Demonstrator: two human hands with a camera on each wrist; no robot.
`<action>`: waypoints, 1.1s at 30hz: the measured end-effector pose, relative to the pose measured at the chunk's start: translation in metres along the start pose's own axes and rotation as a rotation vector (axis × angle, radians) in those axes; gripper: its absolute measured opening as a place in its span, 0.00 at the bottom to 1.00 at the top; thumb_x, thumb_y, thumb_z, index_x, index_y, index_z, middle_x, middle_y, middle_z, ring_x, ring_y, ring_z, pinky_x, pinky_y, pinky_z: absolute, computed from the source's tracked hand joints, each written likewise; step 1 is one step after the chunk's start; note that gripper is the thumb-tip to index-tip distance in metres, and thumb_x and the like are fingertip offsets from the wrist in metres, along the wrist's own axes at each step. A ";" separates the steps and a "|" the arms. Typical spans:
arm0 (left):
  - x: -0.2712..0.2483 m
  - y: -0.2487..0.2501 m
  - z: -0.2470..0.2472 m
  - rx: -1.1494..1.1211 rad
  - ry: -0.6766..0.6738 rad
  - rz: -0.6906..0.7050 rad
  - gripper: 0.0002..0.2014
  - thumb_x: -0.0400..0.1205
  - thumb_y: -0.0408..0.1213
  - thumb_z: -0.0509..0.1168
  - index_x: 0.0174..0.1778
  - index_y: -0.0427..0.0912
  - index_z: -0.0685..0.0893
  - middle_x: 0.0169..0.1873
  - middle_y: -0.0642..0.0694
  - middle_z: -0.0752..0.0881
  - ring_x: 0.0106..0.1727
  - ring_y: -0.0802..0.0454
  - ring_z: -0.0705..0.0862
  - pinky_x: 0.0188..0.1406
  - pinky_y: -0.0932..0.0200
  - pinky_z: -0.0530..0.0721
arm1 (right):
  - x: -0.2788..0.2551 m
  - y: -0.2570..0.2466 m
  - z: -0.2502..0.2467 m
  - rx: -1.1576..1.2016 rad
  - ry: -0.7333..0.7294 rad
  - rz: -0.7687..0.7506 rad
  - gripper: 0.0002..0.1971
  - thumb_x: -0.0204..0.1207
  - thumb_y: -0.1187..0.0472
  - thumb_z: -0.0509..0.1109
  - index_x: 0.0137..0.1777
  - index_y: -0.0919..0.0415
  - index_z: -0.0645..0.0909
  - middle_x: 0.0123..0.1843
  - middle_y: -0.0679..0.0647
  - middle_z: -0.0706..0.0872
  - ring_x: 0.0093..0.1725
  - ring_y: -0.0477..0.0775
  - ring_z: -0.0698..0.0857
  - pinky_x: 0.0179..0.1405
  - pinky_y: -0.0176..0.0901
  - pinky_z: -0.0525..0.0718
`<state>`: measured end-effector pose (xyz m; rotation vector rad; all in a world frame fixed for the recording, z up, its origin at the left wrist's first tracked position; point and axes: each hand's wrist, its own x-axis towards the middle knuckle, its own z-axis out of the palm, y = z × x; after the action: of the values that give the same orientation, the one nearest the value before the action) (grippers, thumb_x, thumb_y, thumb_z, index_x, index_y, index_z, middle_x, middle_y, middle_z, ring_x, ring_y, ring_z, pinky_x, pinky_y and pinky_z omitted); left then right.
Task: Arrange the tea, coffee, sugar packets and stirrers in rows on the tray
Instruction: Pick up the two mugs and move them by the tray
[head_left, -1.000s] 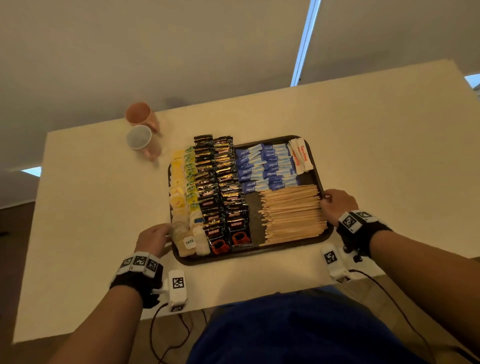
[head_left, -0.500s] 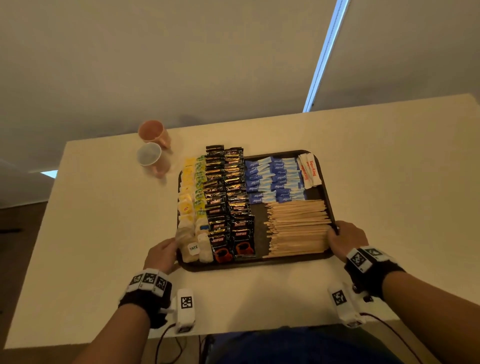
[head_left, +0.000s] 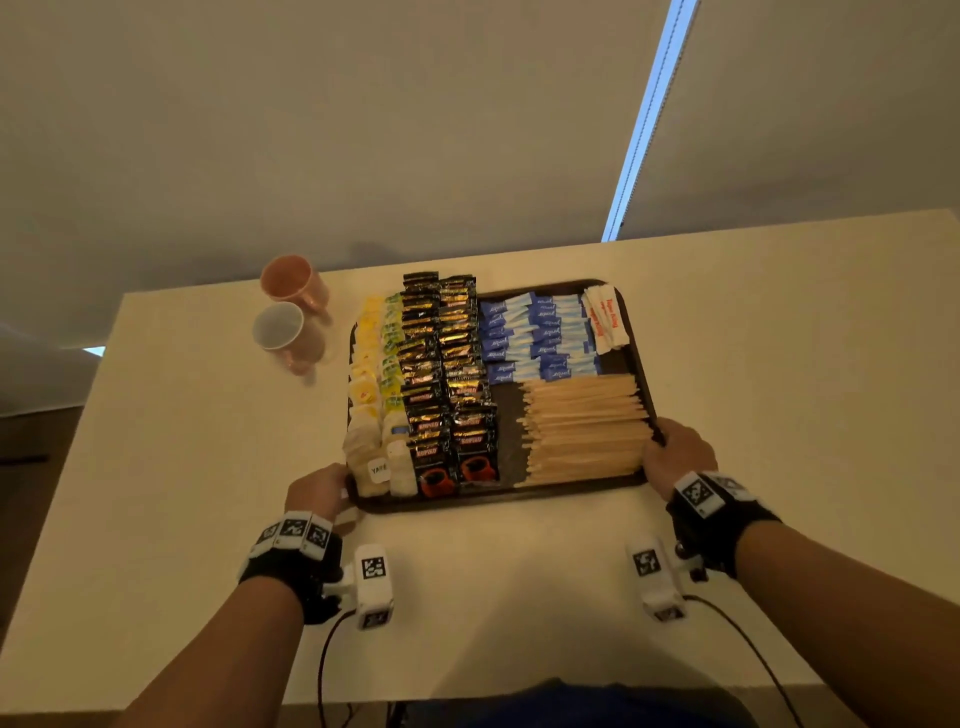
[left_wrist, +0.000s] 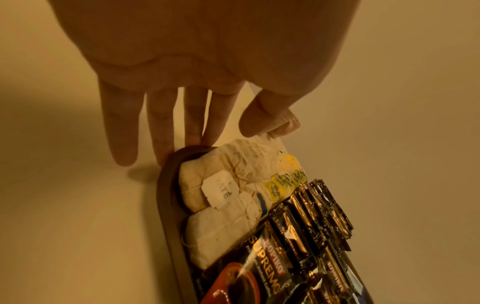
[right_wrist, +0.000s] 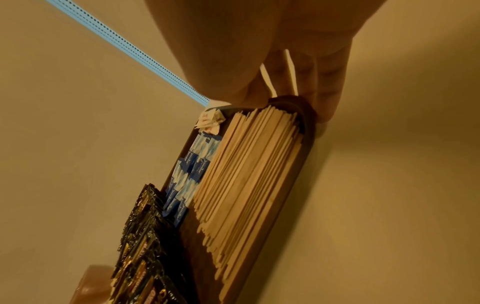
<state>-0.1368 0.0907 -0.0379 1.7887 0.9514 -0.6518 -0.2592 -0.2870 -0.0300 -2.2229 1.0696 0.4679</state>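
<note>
A dark brown tray (head_left: 498, 504) on the table holds rows: tea bags (head_left: 371, 405) at the left, black coffee sachets (head_left: 441, 374), blue sugar packets (head_left: 535, 332) and white ones (head_left: 605, 317) at the back right, and wooden stirrers (head_left: 582, 426) at the front right. My left hand (head_left: 332, 488) lies at the near-left corner. Its straight fingers (left_wrist: 166, 127) touch the rim (left_wrist: 166, 201), and its thumb is by the tea bags (left_wrist: 221, 185). My right hand (head_left: 670, 452) grips the right rim (right_wrist: 293, 185) beside the stirrers (right_wrist: 246, 174), thumb inside and fingers outside.
Two pink cups stand left of the tray's far corner, one (head_left: 288, 283) behind the other (head_left: 280, 327). The table's far edge runs just behind the tray. Bare tabletop spreads to the right of the tray and in front of it.
The head view has tilted up, so the tray sits lower in frame. The tray keeps its place beside the cups. Both hands stay at its near corners.
</note>
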 end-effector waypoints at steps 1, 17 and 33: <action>0.003 0.006 0.001 -0.006 -0.022 0.012 0.20 0.85 0.37 0.62 0.71 0.34 0.79 0.67 0.35 0.82 0.55 0.39 0.82 0.46 0.45 0.86 | 0.004 -0.005 -0.001 0.004 0.009 0.014 0.21 0.84 0.60 0.58 0.77 0.59 0.73 0.70 0.62 0.81 0.67 0.65 0.79 0.67 0.53 0.79; 0.040 0.055 0.001 0.025 -0.152 0.055 0.18 0.85 0.33 0.63 0.71 0.33 0.79 0.57 0.38 0.82 0.55 0.41 0.83 0.46 0.47 0.86 | 0.021 -0.053 -0.011 -0.016 0.073 0.034 0.17 0.82 0.64 0.61 0.68 0.64 0.78 0.65 0.67 0.82 0.61 0.68 0.81 0.63 0.54 0.80; 0.090 0.107 -0.046 0.115 0.121 0.497 0.10 0.70 0.49 0.81 0.40 0.52 0.89 0.38 0.49 0.91 0.43 0.48 0.90 0.52 0.48 0.89 | -0.023 -0.334 0.104 0.151 -0.214 -0.495 0.10 0.79 0.58 0.70 0.42 0.60 0.91 0.41 0.53 0.91 0.43 0.54 0.90 0.49 0.51 0.90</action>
<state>0.0027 0.1377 -0.0361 2.0821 0.5166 -0.2883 -0.0137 -0.0443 0.0313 -2.1448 0.4059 0.3789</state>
